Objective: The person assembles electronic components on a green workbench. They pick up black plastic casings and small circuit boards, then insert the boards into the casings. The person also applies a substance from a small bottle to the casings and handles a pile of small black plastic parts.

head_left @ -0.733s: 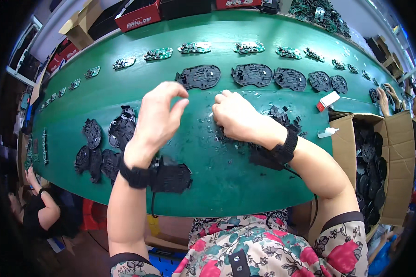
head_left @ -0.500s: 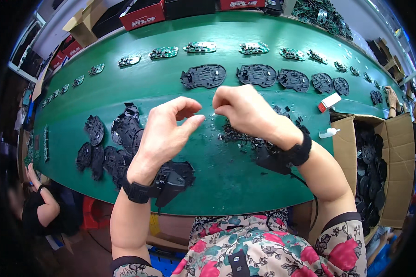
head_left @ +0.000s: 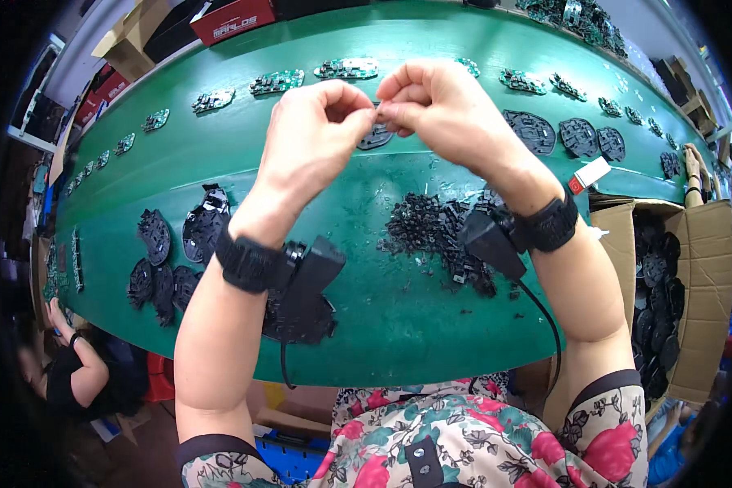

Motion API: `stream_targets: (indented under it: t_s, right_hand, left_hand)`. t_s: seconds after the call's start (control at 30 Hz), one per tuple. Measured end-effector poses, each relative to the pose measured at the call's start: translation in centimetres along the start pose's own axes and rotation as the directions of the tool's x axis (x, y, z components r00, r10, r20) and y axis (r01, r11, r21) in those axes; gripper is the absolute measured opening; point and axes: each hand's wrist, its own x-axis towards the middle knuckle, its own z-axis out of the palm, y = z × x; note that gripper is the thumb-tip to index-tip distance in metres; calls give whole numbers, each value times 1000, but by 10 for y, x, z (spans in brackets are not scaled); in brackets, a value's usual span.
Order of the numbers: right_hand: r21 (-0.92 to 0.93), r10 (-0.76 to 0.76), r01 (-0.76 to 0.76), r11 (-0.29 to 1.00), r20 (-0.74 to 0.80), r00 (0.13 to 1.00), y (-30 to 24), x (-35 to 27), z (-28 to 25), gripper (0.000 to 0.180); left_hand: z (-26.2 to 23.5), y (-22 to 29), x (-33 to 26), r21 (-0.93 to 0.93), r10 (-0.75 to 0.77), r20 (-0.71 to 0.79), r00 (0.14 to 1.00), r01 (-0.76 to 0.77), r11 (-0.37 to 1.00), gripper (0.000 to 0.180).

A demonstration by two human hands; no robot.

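My left hand (head_left: 311, 134) and my right hand (head_left: 455, 114) meet fingertip to fingertip above the far half of the green table. Both are closed in a pinch, and whatever lies between the fingertips is too small to make out. Behind and below them a black plastic shell (head_left: 376, 137) is partly covered by my hands. Beyond runs a row of green circuit boards (head_left: 347, 68), one partly behind my right hand. Further right more black shells (head_left: 530, 132) lie in line. Nearer me is a pile of small black parts (head_left: 419, 224).
Black shells (head_left: 153, 236) are heaped at the left. On the right stand a small white and red box (head_left: 590, 173) and an open cardboard box (head_left: 705, 276) of black shells. Other people's hands (head_left: 693, 165) show at the table's far right and left edges. Black devices (head_left: 313, 268) are strapped to my wrists.
Both hands have moved away from me, over the row of shells and boards. They were apart and now touch at the fingertips; my left fingers have closed into a pinch.
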Motion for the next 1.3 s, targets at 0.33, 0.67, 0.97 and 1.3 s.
stream_targets:
  t_s: [0.33,0.67,0.97,1.3]
  right_hand:
    - [-490,38,-12,871,43,998,53,64,-7,20]
    - [-548,160,-89,832,83,984,70,81,15,20]
    - [-555,216,-161,816,34,976,80,88,25,22]
    - [-644,147,-104,758,13,989,85,100,36,21]
  left_hand:
    - [28,-64,78,413,-158,-2,987,145,899,17]
    - [35,-74,93,504,-317,36,948,257,825,23]
    - [44,-78,102,482,-523,-64,850,485,729,46]
    - [36,-90,103,441,-493,-36,869,456,773,33]
